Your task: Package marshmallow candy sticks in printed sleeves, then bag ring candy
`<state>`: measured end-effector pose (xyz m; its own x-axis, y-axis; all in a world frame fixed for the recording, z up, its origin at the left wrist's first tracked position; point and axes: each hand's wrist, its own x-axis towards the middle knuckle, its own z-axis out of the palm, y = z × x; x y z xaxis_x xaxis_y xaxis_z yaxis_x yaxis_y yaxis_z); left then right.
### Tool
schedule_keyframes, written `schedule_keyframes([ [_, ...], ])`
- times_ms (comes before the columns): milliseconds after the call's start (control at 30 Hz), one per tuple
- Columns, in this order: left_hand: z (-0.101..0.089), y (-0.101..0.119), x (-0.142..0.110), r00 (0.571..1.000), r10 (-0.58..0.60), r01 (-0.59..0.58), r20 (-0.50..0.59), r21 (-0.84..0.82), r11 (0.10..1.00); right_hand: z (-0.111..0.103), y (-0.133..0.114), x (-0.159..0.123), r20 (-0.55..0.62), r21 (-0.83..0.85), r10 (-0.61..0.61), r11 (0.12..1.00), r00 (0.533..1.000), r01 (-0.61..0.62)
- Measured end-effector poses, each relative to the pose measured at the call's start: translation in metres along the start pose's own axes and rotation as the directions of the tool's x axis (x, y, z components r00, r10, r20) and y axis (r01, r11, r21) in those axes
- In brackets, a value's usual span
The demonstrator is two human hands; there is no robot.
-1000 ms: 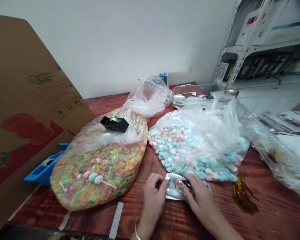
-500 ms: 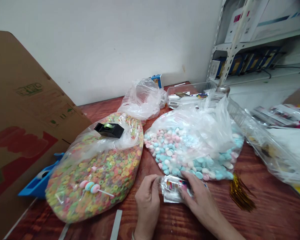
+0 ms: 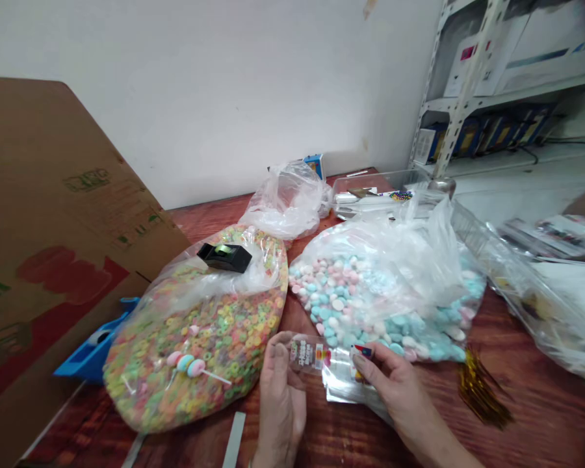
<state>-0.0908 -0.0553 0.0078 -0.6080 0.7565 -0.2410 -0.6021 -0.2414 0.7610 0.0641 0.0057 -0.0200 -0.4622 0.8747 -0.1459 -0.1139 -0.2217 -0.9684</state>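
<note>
My left hand (image 3: 280, 396) pinches the left end of a small clear printed plastic bag (image 3: 305, 354) between thumb and fingers. My right hand (image 3: 402, 390) is closed with its thumb on the right end of the same bag, which has a red and blue print there. Beneath lies a stack of silvery bags (image 3: 338, 393) on the wooden table. Just behind my hands is a large clear bag of pink, white and blue candies (image 3: 361, 302). To the left, a big bag of colourful ring cereal (image 3: 209, 331) bears a short candy skewer (image 3: 188, 364) on top.
A black tape dispenser (image 3: 225, 257) rests on the cereal bag. At the left stand a cardboard box (image 3: 78, 214) and a blue dispenser (image 3: 90, 354). Gold twist ties (image 3: 485, 390) lie to the right, near clear trays (image 3: 531, 305). Metal shelving (image 3: 455, 130) stands behind.
My left hand has drawn the left end of a printed bag leftward from the stack, so its printing now shows. The view has shifted slightly, moving everything right and down.
</note>
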Motion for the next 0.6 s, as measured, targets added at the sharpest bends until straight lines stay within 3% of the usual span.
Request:
schedule_keyframes([
  [67, -0.002, -0.01, -0.01, 0.98, -0.161, 0.172, 0.117, -0.088, 0.981, 0.002, -0.004, 0.002, 0.002, 0.001, 0.007, 1.0, 1.0, -0.007],
  [133, -0.002, -0.021, -0.019, 0.949, -0.245, 0.266, 0.198, -0.089, 0.96, 0.002, -0.009, 0.002, 0.034, -0.089, -0.017, 0.996, 0.999, 0.02],
  [200, 0.002, -0.027, -0.024, 0.959, -0.237, 0.248, 0.155, -0.062, 0.967, 0.002, -0.015, 0.0, 0.076, -0.243, -0.057, 0.967, 0.995, 0.074],
  [333, 0.015, -0.023, -0.02, 0.989, -0.143, 0.143, -0.045, 0.001, 0.99, 0.003, -0.023, -0.007, 0.119, -0.507, -0.132, 0.844, 0.984, 0.175],
  [467, 0.012, -0.023, -0.009, 0.987, -0.117, 0.119, -0.111, 0.013, 0.993, 0.004, -0.02, -0.009, 0.091, -0.601, -0.161, 0.778, 0.983, 0.183],
  [600, 0.003, -0.03, -0.006, 0.98, -0.147, 0.142, -0.133, -0.041, 0.989, 0.004, -0.014, -0.005, 0.031, -0.594, -0.162, 0.791, 0.986, 0.149],
])
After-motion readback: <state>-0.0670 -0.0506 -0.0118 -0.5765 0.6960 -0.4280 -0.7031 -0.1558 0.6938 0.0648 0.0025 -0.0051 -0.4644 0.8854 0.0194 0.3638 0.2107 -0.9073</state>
